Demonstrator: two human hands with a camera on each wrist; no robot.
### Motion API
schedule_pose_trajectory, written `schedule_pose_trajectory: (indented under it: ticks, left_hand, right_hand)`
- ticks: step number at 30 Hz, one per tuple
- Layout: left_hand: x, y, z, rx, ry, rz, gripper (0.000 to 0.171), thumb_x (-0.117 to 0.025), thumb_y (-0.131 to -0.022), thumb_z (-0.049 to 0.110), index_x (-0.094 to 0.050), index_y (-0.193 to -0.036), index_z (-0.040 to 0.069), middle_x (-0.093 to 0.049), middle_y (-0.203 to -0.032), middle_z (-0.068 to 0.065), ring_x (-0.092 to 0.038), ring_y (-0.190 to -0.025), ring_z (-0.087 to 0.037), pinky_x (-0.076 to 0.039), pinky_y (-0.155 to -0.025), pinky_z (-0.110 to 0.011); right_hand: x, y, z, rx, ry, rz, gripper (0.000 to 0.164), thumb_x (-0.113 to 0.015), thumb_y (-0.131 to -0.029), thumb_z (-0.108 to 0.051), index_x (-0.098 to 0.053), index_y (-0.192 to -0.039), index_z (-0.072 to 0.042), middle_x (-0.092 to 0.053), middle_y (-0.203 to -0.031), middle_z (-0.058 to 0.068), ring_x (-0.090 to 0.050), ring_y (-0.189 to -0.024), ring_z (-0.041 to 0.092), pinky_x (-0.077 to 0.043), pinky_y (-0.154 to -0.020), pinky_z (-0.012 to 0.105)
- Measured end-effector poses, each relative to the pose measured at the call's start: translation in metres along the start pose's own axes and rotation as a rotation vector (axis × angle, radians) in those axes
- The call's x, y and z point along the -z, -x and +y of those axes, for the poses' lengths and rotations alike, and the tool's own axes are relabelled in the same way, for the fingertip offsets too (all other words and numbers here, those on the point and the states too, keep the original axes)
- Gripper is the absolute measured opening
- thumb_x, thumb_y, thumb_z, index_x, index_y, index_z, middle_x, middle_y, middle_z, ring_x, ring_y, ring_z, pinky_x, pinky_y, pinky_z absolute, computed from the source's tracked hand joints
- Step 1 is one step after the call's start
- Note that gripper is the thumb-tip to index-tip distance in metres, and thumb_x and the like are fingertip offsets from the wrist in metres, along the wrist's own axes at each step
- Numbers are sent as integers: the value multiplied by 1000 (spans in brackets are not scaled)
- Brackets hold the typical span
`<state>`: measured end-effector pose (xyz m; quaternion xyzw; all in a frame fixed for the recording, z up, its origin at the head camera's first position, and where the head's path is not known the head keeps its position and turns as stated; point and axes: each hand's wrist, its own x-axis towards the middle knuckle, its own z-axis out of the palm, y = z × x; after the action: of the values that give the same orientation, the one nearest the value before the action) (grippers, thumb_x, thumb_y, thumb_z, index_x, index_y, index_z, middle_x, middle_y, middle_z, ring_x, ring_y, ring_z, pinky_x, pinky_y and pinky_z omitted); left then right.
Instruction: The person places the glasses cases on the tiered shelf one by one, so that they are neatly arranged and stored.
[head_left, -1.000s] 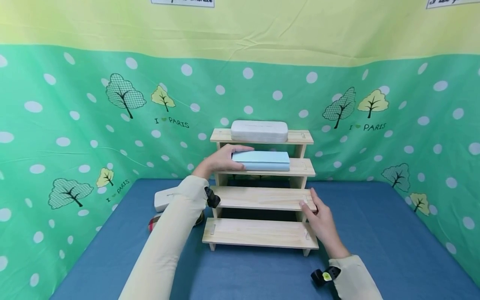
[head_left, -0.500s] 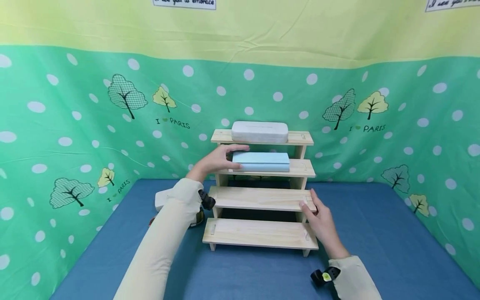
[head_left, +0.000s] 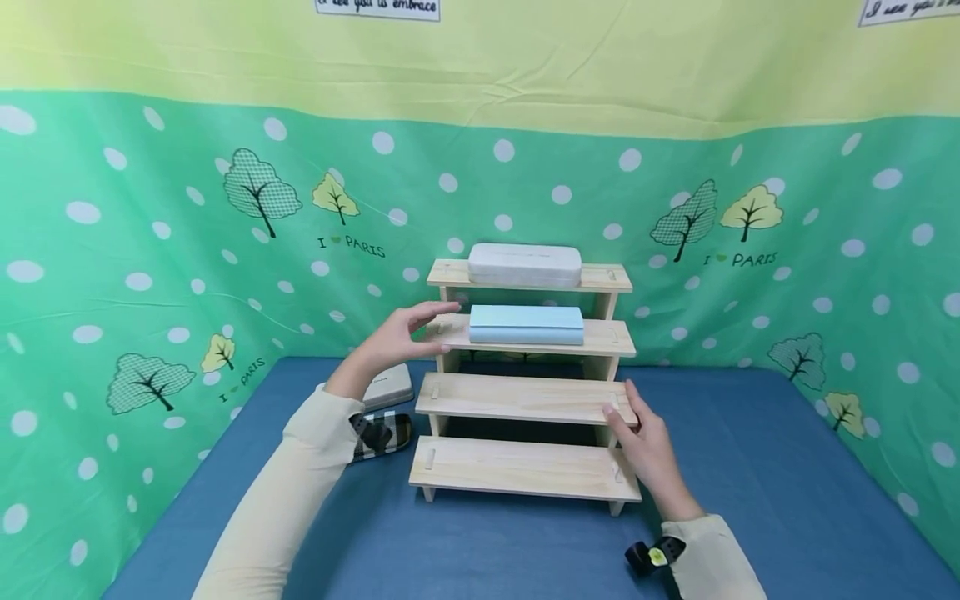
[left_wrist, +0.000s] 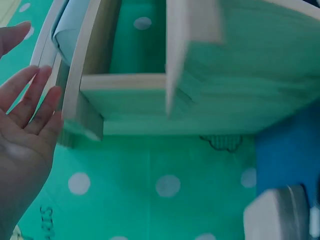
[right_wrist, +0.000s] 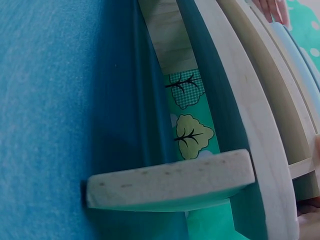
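Observation:
My left hand [head_left: 393, 340] hovers off the left end of a light-blue glasses case [head_left: 527, 325], its fingers extended and holding nothing. The case lies lengthwise on the second step from the top of a stepped wooden rack [head_left: 525, 468]. In the left wrist view the fingertips [left_wrist: 53, 95] overlap the rack's side, below the end of the blue case [left_wrist: 74, 27]. At the rack's right side, my right hand [head_left: 648, 443] grips the end of the third step [head_left: 517, 395], thumb on its upper face. A pale grey-white case [head_left: 525, 265] sits on the top step.
Left of the rack, a white case [head_left: 391, 387] and a black-and-white plaid case [head_left: 381, 435] lie on the blue table cloth [head_left: 480, 558], partly covered by my left forearm. A green dotted curtain [head_left: 555, 167] hangs right behind the rack.
My left hand has let go of the blue case and drawn back to the left. The case stays on its step. My right hand keeps its hold on the rack.

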<state>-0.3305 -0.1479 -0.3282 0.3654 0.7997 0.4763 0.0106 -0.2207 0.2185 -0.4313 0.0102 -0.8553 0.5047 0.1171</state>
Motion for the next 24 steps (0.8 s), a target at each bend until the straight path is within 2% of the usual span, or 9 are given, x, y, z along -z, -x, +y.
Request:
schedule_pose_trajectory:
  ticks: [6, 10, 13, 16, 20, 24]
  left_hand:
    - [4, 35, -8, 14, 11, 57, 61, -67, -84, 4, -44, -141, 7, -39, -146, -11, -28, -139, -26, -21, -110, -50]
    - [8, 60, -14, 28, -22, 82, 60, -67, -85, 5, -44, -140, 7, -41, -145, -12, -30, -137, -28, -23, -109, -50]
    - [11, 78, -19, 29, -62, 97, 58, -66, -85, 5, -45, -140, 7, -43, -143, -12, -32, -136, -30, -26, -109, -46]
    - [14, 94, -25, 54, -76, 119, 58, -67, -85, 8, -46, -139, 8, -44, -142, -12, -34, -135, -29, -29, -108, -36]
    - [16, 113, -37, 78, -57, 149, 57, -67, -86, 8, -46, -139, 9, -46, -140, -13, -37, -133, -17, -32, -103, -21]
    - [18, 129, -47, 61, -33, 170, 56, -66, -85, 4, -46, -137, 2, -48, -137, -21, -41, -127, -3, -31, -100, -14]
  right_hand:
    - [1, 1, 1, 2, 8, 6, 71, -51, -97, -34, -15, -150, -3, -24, -151, 23, -42, -127, 36, -41, -94, 48]
    - [0, 1, 0, 4, 5, 3, 71, -51, -97, -34, -15, -150, -3, -23, -151, 23, -41, -128, 36, -41, -95, 48]
    - [1, 2, 0, 4, 5, 3, 71, -51, -97, -35, -15, -150, -3, -24, -151, 23, -41, -128, 36, -41, -95, 48]
    - [1, 2, 0, 2, 12, 6, 71, -50, -97, -35, -15, -150, -4, -24, -151, 23, -42, -128, 36, -41, -95, 48]
    - [1, 1, 0, 5, 15, 10, 71, -51, -97, -35, -16, -150, -3, -25, -150, 23, -42, -127, 36, -41, -94, 48]
    - [-1, 1, 0, 8, 14, 12, 71, -51, -97, -34, -16, -149, -3, -25, -150, 23, -43, -126, 36, -42, -94, 48]
